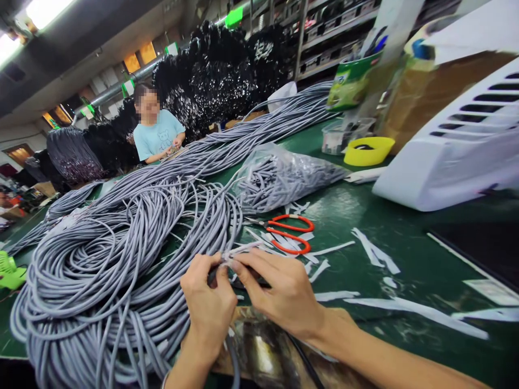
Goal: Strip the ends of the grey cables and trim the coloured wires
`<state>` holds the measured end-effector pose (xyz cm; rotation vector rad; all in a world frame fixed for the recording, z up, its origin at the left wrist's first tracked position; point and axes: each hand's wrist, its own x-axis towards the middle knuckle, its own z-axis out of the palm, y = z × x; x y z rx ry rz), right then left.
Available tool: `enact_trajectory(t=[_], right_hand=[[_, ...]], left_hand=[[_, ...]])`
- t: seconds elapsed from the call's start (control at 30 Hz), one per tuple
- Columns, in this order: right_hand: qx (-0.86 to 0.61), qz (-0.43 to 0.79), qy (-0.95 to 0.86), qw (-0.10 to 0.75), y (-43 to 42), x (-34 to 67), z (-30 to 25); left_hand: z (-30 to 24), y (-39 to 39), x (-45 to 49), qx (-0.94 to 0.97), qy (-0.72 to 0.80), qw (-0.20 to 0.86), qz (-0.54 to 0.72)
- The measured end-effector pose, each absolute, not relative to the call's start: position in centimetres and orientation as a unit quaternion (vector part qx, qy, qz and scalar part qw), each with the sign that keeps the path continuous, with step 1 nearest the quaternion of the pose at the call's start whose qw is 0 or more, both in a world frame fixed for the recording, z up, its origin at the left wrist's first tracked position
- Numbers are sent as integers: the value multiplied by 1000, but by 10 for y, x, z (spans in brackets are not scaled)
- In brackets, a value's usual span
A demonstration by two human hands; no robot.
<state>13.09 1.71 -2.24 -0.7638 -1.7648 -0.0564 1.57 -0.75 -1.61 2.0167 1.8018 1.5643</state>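
My left hand [208,302] and my right hand [279,292] meet low in the middle, both pinched on the end of a grey cable and a white strip [239,251] wrapped at it. A large heap of grey cables [113,254] lies to the left, touching my left hand. Red-handled scissors [290,233] rest on the green table [405,259] just beyond my right hand, among several white paper strips [375,251].
A clear plastic bag of grey cables [284,175] lies behind the scissors. A yellow bowl [368,150], a clear box [338,138] and a white machine housing [454,151] stand at the right. A person in a light blue shirt [156,135] works at the far end beside black bundles [219,75].
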Motion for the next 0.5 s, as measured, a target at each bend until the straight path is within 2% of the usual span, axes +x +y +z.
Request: enact_trajectory(t=[0.17,0.5], right_hand=[[-342,-46,-759,552,19,135,-20],[-363,-88,-737,564,24,142,-12]], left_hand=[[-18,-6,13,645,558,28,522],[-16,-10,13,665,549,12,507]])
